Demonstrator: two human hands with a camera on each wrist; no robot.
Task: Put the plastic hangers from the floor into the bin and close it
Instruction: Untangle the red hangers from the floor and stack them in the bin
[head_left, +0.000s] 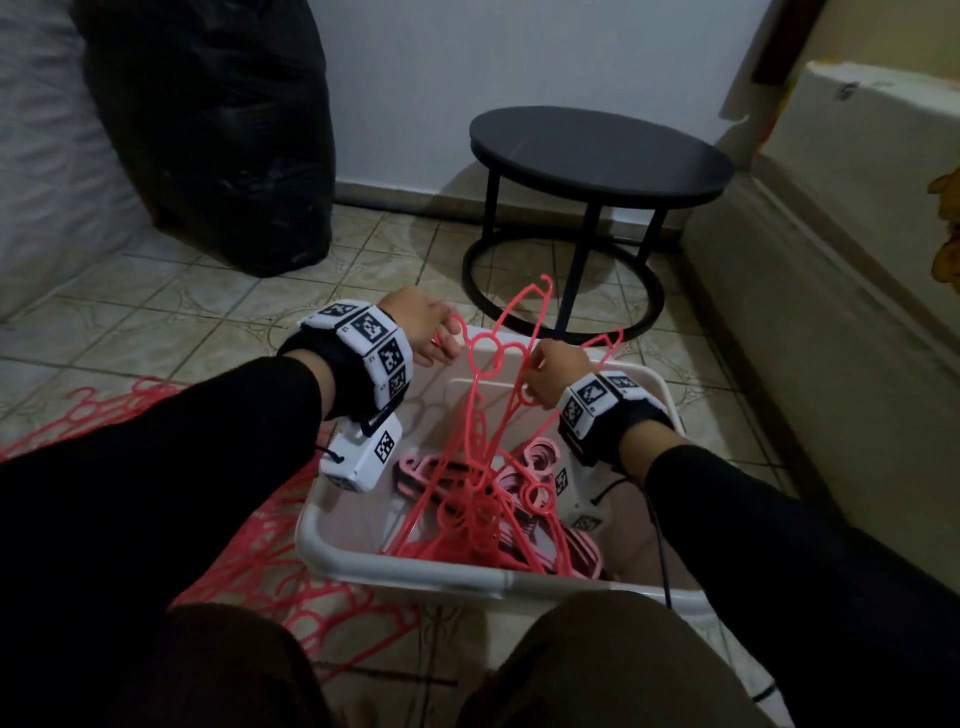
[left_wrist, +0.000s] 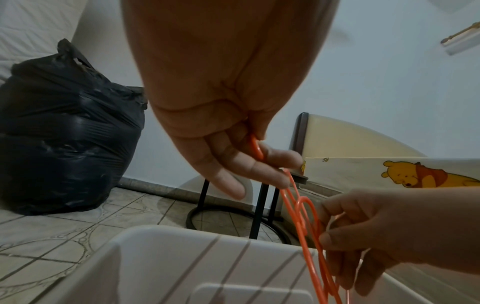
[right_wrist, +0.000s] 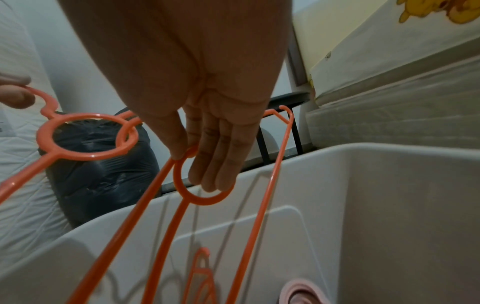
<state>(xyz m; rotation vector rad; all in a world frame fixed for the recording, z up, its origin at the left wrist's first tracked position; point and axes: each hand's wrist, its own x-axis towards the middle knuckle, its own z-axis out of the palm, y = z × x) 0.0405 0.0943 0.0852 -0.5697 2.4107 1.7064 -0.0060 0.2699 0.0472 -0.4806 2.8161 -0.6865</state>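
Far left of the left hand (head_left: 422, 325), a heap of coral hangers on the floor (head_left: 249, 566) is seen beside the white bin (head_left: 415, 569). The left hand is closed in a pinch on the small end loop of a coral hanger (head_left: 485, 345), held above the far rim of the bin. Just right of it, the right hand (head_left: 551, 376) is shown with thumb and fingers closed on a ring of a second coral hanger (right_wrist: 205, 185). Below both hands, further coral and pale pink hangers (head_left: 540, 467) are piled inside the bin. Beyond the hands, a black round table (head_left: 602, 150) is visible.
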